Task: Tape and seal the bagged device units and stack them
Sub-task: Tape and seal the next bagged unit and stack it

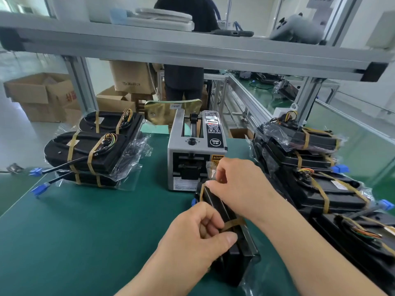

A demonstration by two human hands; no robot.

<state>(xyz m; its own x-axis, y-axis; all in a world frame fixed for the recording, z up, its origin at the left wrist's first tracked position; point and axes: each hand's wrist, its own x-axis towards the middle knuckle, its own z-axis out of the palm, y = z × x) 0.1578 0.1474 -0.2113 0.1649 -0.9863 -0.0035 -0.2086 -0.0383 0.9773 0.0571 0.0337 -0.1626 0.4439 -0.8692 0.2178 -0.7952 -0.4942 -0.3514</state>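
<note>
A factory packing station on an assembly line. A counter (85, 231) covered with a green mat fills the lower frame, under an overhead shelf of aluminium framing (192, 52). An automatic tape dispenser (195, 150) stands at centre. Stacks of bagged black device units (85, 154), strapped with brown tape, sit at left and right. Cardboard boxes (42, 97) are piled on the floor at upper left. A second long green-topped bench (267, 92) runs away at upper right.
</note>
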